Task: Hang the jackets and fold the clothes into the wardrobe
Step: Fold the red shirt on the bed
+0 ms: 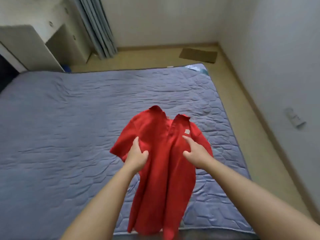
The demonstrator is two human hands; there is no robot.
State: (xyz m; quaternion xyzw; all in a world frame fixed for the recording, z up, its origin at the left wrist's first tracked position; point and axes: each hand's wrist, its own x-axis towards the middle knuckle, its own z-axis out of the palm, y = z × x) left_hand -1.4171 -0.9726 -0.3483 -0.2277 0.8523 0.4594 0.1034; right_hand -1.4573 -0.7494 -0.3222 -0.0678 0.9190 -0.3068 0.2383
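Both bare arms reach in from the bottom of the frame, and the red polo shirt sits centre stage, lower middle of the picture, front facing up, over the blue-grey quilted bed cover. The left grip has the fabric just under the shoulder on the left side, thumb on top and fingers tucked out of sight behind the cloth. The right grip holds the opposite side, thumb and 1 finger spread over the red, the other fingers hidden beneath. So 2 closed holds, both full of shirt.

The collar stands open towards the middle of the frame, and a small pale chest label shows just above the right grip. The hem trails down to the bottom edge of the picture. Whether it touches the bed, I cannot tell.

In the upper left are a white cabinet and a grey curtain. A brown mat lies on the floor at upper right, beyond the bed.
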